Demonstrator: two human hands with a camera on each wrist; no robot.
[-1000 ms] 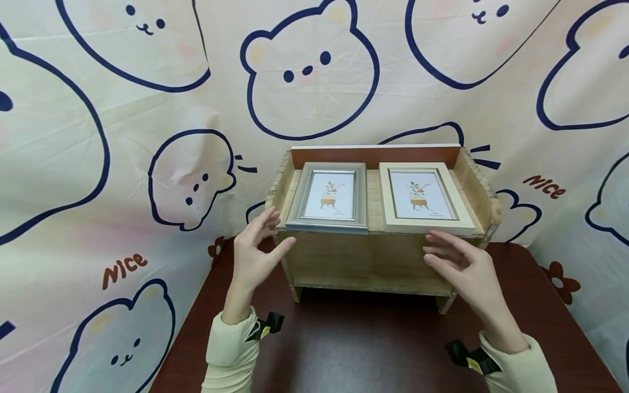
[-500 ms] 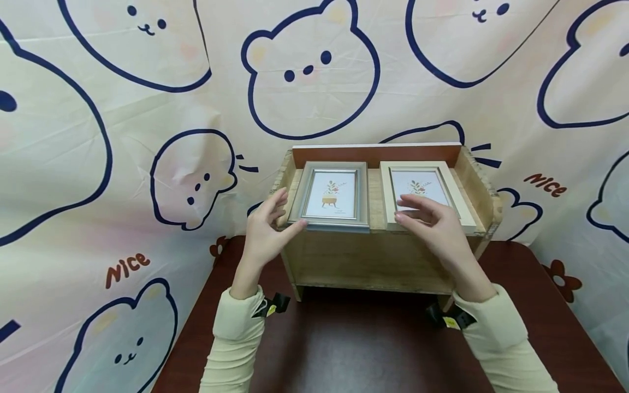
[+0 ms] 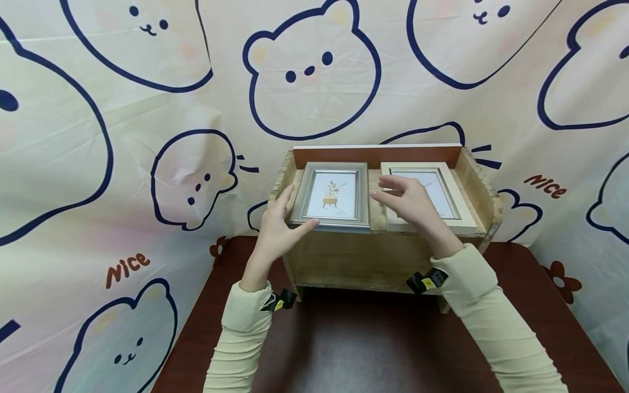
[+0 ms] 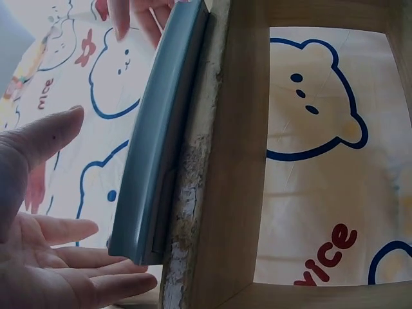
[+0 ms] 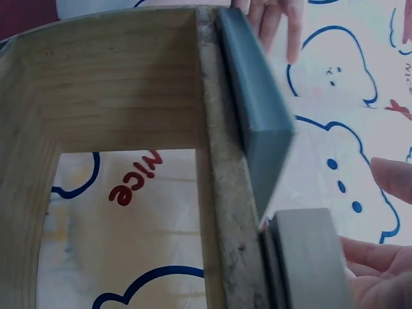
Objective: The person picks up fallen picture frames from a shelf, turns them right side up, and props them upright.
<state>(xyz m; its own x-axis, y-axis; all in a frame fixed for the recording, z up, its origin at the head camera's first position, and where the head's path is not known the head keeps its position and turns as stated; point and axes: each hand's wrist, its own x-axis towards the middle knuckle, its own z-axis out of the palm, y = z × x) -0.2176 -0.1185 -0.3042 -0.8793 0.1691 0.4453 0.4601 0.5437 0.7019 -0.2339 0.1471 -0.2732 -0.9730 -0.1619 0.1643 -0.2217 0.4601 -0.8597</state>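
A silver-blue picture frame point(image 3: 330, 194) with a potted-plant print lies on top of a wooden stand point(image 3: 363, 262), in its left half. Beside it on the right is a cream picture frame point(image 3: 459, 215), partly hidden behind my right hand. My left hand point(image 3: 277, 233) is at the left front corner of the silver-blue frame, thumb and fingers spread. Over the cream frame's left side reaches my right hand point(image 3: 405, 201), its fingertips pointing toward the silver-blue frame's right edge. Neither hand grips anything. In the left wrist view, the left fingers point(image 4: 96, 261) are close to the frame's end; contact is unclear.
The stand has raised side walls and a reddish-brown back panel point(image 3: 373, 157). It stands on a dark brown table point(image 3: 354, 338). Behind hangs a pale cloth point(image 3: 314, 109) with cartoon animal outlines.
My right hand has moved left and up, from the cream frame's front edge to the gap between the frames. My left hand has shifted right, nearer the silver-blue frame. Both frames stayed put.
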